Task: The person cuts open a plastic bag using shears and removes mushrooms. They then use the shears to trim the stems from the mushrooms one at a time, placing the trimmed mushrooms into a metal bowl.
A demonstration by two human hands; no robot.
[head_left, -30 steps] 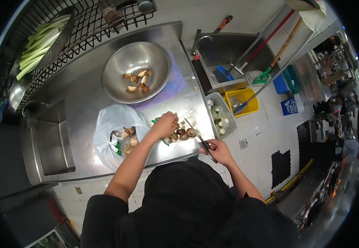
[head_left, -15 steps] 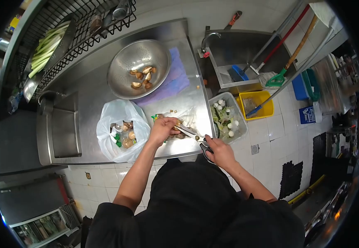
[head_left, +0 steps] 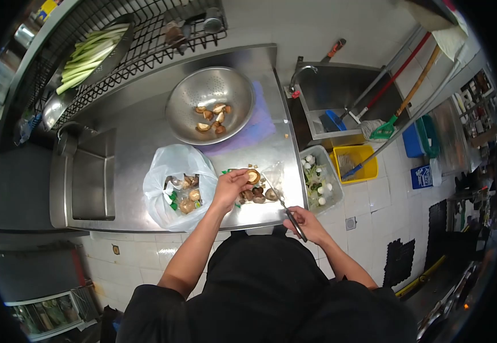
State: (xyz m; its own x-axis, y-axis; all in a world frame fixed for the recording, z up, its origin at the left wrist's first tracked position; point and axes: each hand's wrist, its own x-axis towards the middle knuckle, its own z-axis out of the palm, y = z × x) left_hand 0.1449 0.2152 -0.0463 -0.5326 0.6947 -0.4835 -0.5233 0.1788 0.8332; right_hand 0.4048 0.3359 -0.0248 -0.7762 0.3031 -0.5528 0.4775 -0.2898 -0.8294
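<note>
Brown mushroom (head_left: 253,176) in left hand (head_left: 229,188); silver colander (head_left: 187,115) at 12 o'clock; white bag (head_left: 168,166) at 9; yellow bin (head_left: 364,155) at 3; purple cloth (head_left: 259,124).

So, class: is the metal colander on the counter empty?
No: the colander holds several mushroom pieces near its middle.

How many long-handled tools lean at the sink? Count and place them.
3: red-handled squeegee, wooden-handled green broom, and grey-handled mop, side by side right of the sink; others may be hidden.
</note>
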